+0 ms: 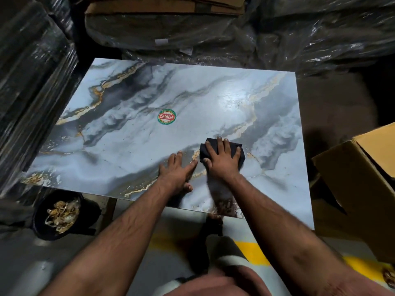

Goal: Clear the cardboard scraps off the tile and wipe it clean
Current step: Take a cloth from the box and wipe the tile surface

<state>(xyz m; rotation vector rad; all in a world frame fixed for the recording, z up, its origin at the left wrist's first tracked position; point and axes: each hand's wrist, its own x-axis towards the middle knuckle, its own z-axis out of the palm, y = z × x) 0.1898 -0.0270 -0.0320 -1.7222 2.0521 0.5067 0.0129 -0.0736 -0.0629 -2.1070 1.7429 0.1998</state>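
Observation:
A large glossy marble-patterned tile [132, 146], pale blue with grey and gold veins, lies flat in front of me. A round red and green sticker [167, 117] sits near its middle. My right hand [222, 159] presses flat on a dark folded cloth [241, 147] on the tile's near right part, fingers spread. My left hand [178, 170] rests flat on the tile just beside it, fingers straight. I see no cardboard scraps on the tile's surface.
A dark bucket [42, 221] holding crumpled scraps [62, 216] stands on the floor at the lower left. An open cardboard box [352, 189] sits at the right. Plastic-wrapped stacks [32, 82] and boxes [162, 9] crowd the left and back.

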